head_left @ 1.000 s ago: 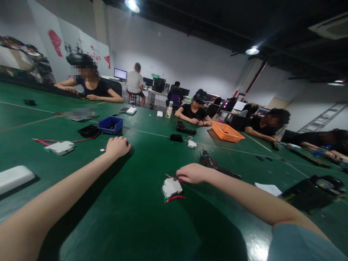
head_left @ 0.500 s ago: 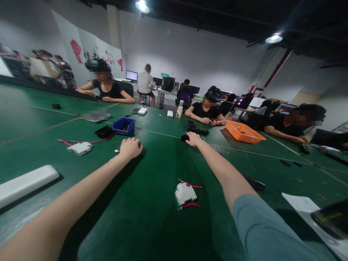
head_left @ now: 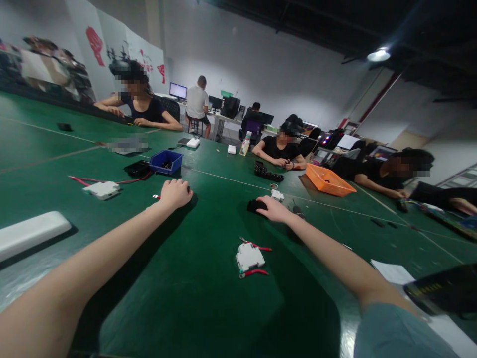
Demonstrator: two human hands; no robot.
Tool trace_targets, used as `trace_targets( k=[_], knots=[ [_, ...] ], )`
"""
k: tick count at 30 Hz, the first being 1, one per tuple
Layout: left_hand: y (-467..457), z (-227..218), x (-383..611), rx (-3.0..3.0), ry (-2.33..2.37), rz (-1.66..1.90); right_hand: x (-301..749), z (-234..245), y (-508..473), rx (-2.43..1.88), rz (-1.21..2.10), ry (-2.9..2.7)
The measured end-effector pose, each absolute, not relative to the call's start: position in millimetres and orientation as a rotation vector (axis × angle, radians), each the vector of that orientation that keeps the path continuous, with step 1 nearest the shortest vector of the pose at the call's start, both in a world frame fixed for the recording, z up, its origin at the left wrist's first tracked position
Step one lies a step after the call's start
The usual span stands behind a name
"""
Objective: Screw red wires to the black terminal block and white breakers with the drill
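Observation:
My left hand (head_left: 176, 194) rests low over the green table (head_left: 179, 288), fingers curled round something dark that mostly stays hidden. A metal ring terminal with a bit of red (head_left: 156, 197) shows beside its wrist side. Farther right, my right hand (head_left: 274, 209) is closed on a small black object (head_left: 255, 205) at table height; its kind is unclear. Between my arms lies a white circuit breaker-like module (head_left: 250, 257), with a short red wire (head_left: 255, 272) on its near side and another red wire (head_left: 261, 246) on the far side.
A blue bin (head_left: 166, 163) and an orange tray (head_left: 328, 180) stand farther back. Another white module (head_left: 102, 189) with red wires lies left. Just beyond my right hand are a small white piece (head_left: 277, 195) and a screwdriver-like tool (head_left: 297, 210). Co-workers sit across the table.
My right hand has come nearer with the black object, uncovering a white piece and a dark tool behind it. My left hand stays in about the same place; the view has shifted slightly.

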State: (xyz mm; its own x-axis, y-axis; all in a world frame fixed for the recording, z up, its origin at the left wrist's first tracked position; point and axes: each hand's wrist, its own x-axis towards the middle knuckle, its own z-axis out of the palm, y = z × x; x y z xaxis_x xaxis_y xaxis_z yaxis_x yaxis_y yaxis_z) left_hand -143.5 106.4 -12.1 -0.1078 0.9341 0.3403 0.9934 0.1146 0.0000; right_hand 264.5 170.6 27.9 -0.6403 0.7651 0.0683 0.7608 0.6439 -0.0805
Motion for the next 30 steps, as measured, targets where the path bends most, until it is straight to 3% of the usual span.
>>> trace_targets(
  k=[5,10,17,30],
  knots=[
    [106.4,-10.7,-143.4,-1.912,-2.140,-0.288,298.5,32.0,84.7,-1.138,0.349,-2.541],
    [106.4,-7.8,-142.4,-1.908,-2.170,-0.248,319.7,15.1,38.5,-1.207,0.226,-2.232],
    [101.7,-3.7,-136.4,-1.877,-2.150,-0.216,323.6,-10.2,31.3,-1.177,0.168,-2.185],
    [100.9,4.6,-134.8,-1.919,-2.212,-0.187,319.0,-2.1,26.8,-1.144,0.243,-2.228]
  ],
)
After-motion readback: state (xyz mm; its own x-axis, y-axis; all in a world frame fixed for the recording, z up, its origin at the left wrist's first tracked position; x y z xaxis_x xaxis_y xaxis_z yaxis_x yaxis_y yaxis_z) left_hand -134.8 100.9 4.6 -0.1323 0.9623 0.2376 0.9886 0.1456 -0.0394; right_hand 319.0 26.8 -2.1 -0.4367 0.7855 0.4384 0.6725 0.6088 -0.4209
